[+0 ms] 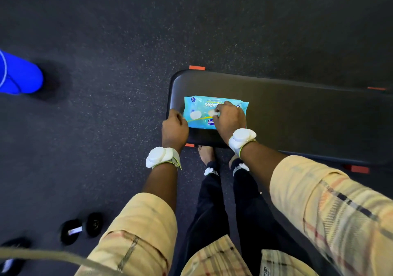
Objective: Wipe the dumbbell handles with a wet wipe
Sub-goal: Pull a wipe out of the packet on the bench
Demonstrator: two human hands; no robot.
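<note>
- While I stand over the black padded counter, a turquoise plastic pack of wet wipes lies flat near its left end, with its printing upside down to me.
- My right hand rests on top of the pack with its fingers bent and drawn together, pinching at a pale spot in the middle of the wrapper. I cannot tell whether that spot is the flap or a wipe.
- My left hand sits knuckles up at the pack's left end, right at the counter's edge, fingers curled under. It touches the wrapper, but I cannot tell whether it grips it.
- Each wrist carries a white rounded sensor on a strap, and my beige plaid sleeves are rolled back from the forearms.
- One black dumbbell with round heads and a short silvery handle lies on the dark speckled rubber floor at my lower left, well apart from the counter and from both hands.
- Part of a second dark weight shows at the bottom left corner, blurred.
- A bright blue rounded object stands on the floor at the far left edge.
- My bare feet are just beside the counter's near edge, below dark trousers.
- Small orange-red feet stick out from under the counter's corners.
</note>
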